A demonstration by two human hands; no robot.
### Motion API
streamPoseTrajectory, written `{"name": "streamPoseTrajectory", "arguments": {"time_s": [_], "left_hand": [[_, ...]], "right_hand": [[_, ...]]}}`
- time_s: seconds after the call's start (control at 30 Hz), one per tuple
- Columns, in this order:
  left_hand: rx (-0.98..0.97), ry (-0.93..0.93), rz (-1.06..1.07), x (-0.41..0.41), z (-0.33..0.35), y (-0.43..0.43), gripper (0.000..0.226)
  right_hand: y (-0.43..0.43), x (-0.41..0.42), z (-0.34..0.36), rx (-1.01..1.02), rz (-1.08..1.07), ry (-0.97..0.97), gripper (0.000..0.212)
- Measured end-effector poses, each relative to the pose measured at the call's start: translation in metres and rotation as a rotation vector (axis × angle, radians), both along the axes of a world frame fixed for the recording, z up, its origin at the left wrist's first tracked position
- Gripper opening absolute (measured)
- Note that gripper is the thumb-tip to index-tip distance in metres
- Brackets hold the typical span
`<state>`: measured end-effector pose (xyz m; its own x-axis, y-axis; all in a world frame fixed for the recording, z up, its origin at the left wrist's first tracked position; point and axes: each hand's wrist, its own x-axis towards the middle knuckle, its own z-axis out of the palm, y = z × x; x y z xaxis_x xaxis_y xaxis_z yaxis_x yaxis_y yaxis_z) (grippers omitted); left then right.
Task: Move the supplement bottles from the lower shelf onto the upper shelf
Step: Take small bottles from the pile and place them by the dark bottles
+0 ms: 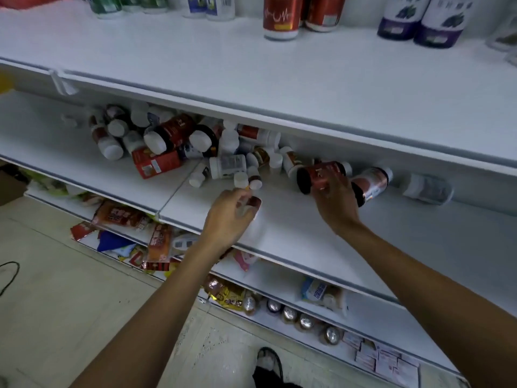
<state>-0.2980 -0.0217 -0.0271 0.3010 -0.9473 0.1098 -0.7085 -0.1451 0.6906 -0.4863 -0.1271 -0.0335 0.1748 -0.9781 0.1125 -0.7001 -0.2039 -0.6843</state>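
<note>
Several supplement bottles (173, 138) lie jumbled on the lower shelf (307, 233). My left hand (229, 217) grips a small white bottle with a red label (253, 203) near the shelf's front. My right hand (335, 200) closes its fingers round a dark bottle with a red label (319, 175) lying on its side. Another red-labelled bottle (373, 183) lies just right of it, and a white bottle (428, 189) further right. On the upper shelf (251, 71) stand red bottles (282, 18), purple ones (419, 21) and green and blue ones at the back.
A red box (156, 163) lies among the pile. Below are shelves with snack packets (123, 217) and small cans (305, 320). My foot in a sandal (268, 362) stands on the tiled floor, with a black cable (8, 275) at the left.
</note>
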Motion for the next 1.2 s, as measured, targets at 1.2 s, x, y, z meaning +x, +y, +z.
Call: {"name": "streamPoseTrajectory", "arguments": {"time_s": [1.2], "left_hand": [[0.170, 0.453, 0.044, 0.017, 0.001, -0.015, 0.031]], "right_hand": [[-0.037, 0.040, 0.012, 0.652, -0.172, -0.390, 0.084]]}}
